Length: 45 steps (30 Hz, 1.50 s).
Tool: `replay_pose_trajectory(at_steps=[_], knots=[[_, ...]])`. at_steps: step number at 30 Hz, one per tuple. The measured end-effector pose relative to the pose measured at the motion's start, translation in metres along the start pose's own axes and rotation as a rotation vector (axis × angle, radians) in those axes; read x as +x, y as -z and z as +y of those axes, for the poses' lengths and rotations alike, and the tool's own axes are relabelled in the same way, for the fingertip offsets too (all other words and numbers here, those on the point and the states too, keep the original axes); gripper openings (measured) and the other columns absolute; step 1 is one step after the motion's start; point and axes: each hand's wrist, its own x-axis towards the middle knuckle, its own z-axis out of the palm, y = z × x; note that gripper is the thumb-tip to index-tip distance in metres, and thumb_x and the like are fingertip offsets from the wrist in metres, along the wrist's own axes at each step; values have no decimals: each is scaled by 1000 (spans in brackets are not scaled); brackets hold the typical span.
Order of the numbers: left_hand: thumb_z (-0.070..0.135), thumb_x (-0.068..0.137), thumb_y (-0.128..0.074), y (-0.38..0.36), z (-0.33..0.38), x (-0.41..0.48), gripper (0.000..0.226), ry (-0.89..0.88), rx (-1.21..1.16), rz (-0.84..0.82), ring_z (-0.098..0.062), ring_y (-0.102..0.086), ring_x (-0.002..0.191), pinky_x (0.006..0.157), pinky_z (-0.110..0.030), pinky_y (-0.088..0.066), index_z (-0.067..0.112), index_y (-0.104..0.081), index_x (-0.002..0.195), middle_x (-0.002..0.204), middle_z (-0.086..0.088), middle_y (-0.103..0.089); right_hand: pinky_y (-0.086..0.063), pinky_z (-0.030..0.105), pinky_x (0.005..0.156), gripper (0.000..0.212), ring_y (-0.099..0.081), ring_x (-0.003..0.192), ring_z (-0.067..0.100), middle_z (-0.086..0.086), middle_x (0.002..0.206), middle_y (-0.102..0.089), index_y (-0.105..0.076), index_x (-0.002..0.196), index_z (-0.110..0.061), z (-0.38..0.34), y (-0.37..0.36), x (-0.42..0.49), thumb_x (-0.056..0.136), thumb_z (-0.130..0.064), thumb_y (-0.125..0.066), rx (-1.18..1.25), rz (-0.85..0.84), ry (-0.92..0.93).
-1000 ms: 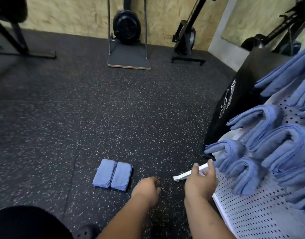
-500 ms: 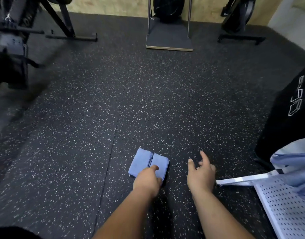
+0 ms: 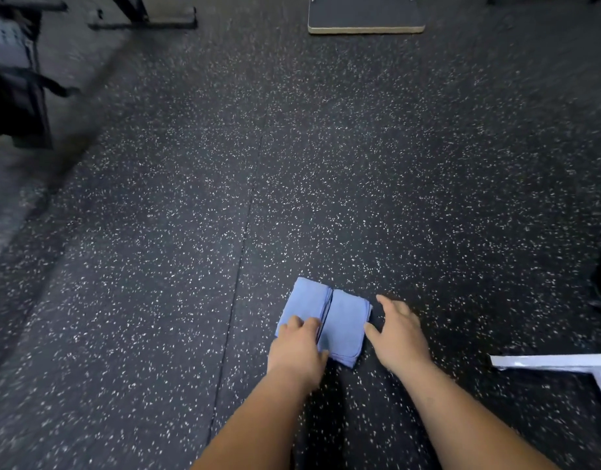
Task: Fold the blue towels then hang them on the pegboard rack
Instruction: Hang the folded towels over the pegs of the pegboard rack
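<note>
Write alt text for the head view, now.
A person's left hand rests on the left of two folded blue towels lying side by side on a speckled black floor, right hand open beside them. White rack base at right.

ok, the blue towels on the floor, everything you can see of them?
The blue towels are two folded soft-cloth rectangles, lying flat side by side on the speckled black floor with a dark gap between. The left hand rests on the left one; the right hand, spread open, sits at the right one's edge.
</note>
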Motion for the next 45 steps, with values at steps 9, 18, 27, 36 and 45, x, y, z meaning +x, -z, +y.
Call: replay_pose_trajectory(at_steps=[9,18,27,36,45], knots=[[38,96,-66,-19,-5,13,58,-96,136,-114,-28,-39,136,108,-46,-46,31,-44,148,148,1,-36,-35,40,121,65,-31,150,25,-7,169,-31,-27,166,-24,5,-26,37,108,-39,-51,-35,-173,185],[37,94,-68,-28,0,12,59,-113,173,-125,-28,-34,141,109,-45,-45,33,-44,148,153,0,-30,-47,38,109,66,-43,134,26,3,145,-41,-38,161,-19,12,-33,32,104,-43,-59,-102,-172,44],[37,93,-72,-32,4,12,68,-112,273,-155,-31,-27,145,113,-47,-42,34,-39,152,154,-5,-23,-53,37,76,34,-61,95,18,-7,102,-66,-49,117,-33,21,-27,23,92,-40,-71,64,-199,-49],[40,93,-71,-32,40,-21,54,-144,50,-128,-32,-45,134,109,-46,-46,22,-48,139,142,-6,-51,-42,23,62,45,-63,82,9,-4,102,-66,-50,107,-28,11,10,-34,80,-27,-85,475,-9,-113],[35,87,-80,-9,84,-91,60,-232,-401,-146,-12,-66,111,100,-26,-50,25,-55,140,129,7,-70,-60,32,92,56,-75,105,12,-1,121,-75,-63,124,-27,30,89,-128,80,-7,-91,837,-107,-3]])
